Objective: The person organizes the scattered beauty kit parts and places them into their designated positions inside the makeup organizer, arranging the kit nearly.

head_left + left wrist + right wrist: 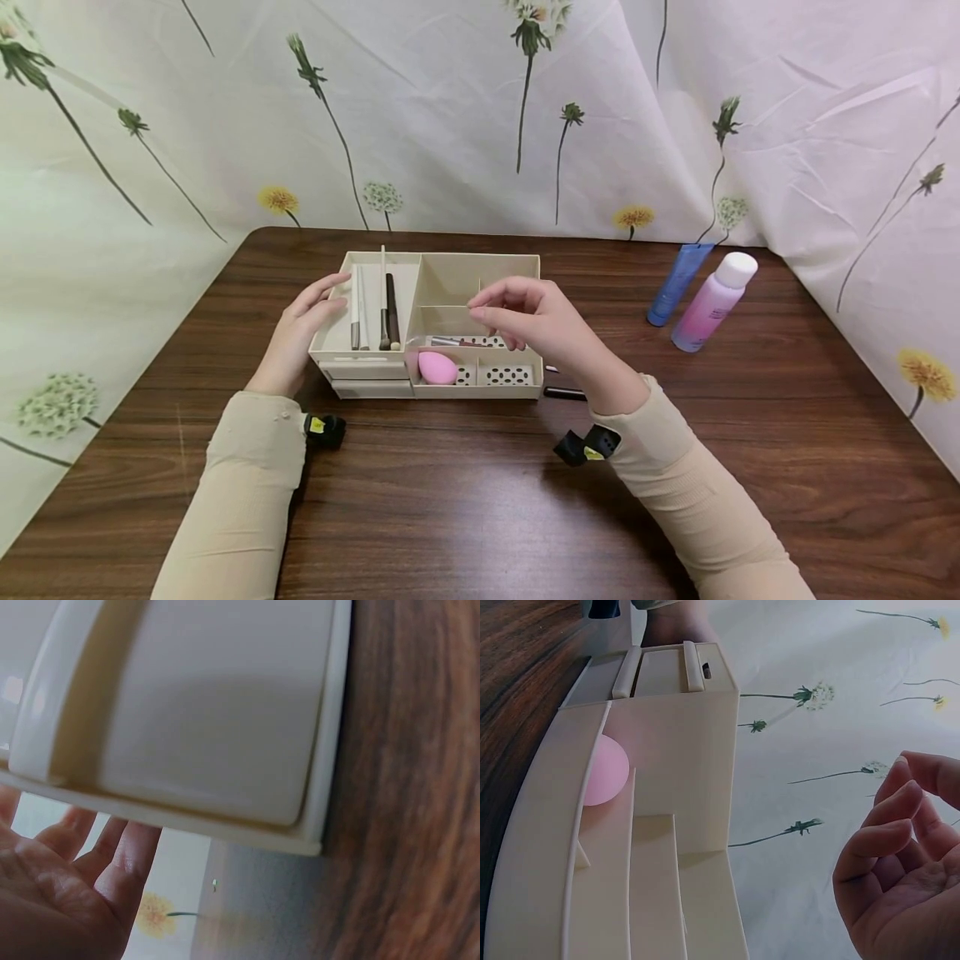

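A cream desktop organizer (363, 367) stands on the table, with drawer fronts at its lower left. My left hand (291, 342) rests against its left side, fingers extended along the wall and rim; the left wrist view shows those fingers (133, 859) behind the edge. Several makeup brushes (384, 321) lie in the upper left tray. A pink makeup sponge (437, 368) sits in the front compartment. Behind it lies a slim silver-and-reddish tube (446, 341). My right hand (536, 315) hovers above these compartments, fingers loosely curled, thumb and index tips close together, with nothing visible between them.
A slim black stick-like item (564, 393) lies right of the organizer, partly hidden by my right wrist. Farther right stand a blue tube (677, 285) and a pink-and-white bottle (708, 310). A flower-patterned cloth (450, 108) hangs behind the dark wooden table (450, 500).
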{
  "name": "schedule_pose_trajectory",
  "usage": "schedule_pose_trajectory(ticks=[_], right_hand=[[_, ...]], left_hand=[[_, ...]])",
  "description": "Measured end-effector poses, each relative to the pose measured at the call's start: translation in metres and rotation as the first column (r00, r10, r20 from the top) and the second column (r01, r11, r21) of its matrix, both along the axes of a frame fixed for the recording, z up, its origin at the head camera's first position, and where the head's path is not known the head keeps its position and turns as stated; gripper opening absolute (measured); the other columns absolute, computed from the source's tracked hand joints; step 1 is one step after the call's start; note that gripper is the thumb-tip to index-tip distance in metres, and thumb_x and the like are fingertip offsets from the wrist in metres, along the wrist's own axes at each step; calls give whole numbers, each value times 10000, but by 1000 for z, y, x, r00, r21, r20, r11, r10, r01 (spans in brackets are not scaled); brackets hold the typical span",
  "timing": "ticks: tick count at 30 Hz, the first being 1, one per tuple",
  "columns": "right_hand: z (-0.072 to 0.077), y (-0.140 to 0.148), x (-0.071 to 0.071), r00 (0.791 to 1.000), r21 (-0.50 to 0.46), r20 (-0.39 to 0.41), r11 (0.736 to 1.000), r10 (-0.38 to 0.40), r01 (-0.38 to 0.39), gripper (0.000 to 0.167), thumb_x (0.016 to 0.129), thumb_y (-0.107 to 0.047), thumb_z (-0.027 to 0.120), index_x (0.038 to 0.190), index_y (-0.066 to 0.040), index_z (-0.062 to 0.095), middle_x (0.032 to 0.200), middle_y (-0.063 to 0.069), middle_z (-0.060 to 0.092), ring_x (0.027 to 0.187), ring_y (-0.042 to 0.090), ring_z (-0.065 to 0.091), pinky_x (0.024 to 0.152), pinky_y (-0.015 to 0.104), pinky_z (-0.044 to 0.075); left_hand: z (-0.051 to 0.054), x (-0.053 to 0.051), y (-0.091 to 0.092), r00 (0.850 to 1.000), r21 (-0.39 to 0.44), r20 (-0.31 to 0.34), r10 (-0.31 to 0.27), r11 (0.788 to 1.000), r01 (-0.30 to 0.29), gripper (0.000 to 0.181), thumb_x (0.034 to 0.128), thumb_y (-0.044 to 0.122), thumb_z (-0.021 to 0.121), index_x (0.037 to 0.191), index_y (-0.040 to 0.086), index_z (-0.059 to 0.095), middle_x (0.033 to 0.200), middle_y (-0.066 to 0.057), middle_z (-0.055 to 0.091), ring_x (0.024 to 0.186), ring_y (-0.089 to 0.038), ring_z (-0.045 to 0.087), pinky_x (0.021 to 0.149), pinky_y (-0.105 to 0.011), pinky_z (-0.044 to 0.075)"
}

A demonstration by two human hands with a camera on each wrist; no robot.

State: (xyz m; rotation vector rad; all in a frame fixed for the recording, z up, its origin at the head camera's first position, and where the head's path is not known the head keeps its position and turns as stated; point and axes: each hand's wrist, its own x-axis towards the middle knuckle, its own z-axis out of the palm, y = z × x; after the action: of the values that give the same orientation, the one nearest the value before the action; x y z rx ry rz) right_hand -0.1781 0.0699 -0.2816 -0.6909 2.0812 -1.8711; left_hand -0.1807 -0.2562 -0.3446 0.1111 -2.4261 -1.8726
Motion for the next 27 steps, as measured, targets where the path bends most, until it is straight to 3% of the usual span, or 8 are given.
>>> schedule_pose_trajectory(ticks=[8, 14, 21, 27], right_hand=[[-1, 14, 7, 1000, -19, 5, 1000, 4, -4, 149, 905, -64, 674, 1036, 7, 685, 649, -36, 544, 551, 99, 438, 540, 239, 390], [-2, 27, 7, 999, 8, 28, 1000, -26, 26, 91, 905, -79, 680, 976, -130, 707, 678, -37, 570, 542, 89, 429, 522, 217, 373], [-1, 45, 7, 999, 65, 19, 997, -47, 46, 134, 911, -97, 690, 1042, -67, 696, 722, -26, 612, 558, 104, 465, 563, 250, 454], [-5, 61, 2, 999, 133, -27, 990, -44, 47, 155, 914, -117, 698, 1068, -100, 706, 705, -8, 609, 602, 96, 506, 572, 276, 479]], left_hand=[[0, -1, -2, 1000, 5, -2, 1, 1000, -1, 475, 1003, 346, 550, 1465, 254, 493, 1640, -28, 252, 1516, -191, 171, 1230, -467, 133], [-1, -1, -2, 1000, 8, 7, 7, 1000, -7, 477, 1003, 337, 549, 1469, 252, 489, 1641, -27, 249, 1514, -192, 174, 1229, -465, 134], [1, 1, 0, 1000, 9, 9, 5, 1000, -5, 480, 1002, 347, 548, 1469, 253, 487, 1641, -25, 251, 1520, -194, 163, 1231, -468, 125], [1, 1, 0, 1000, 11, 14, -1, 1000, 1, 475, 1000, 367, 548, 1463, 278, 491, 1644, -27, 243, 1522, -198, 157, 1229, -480, 124]])
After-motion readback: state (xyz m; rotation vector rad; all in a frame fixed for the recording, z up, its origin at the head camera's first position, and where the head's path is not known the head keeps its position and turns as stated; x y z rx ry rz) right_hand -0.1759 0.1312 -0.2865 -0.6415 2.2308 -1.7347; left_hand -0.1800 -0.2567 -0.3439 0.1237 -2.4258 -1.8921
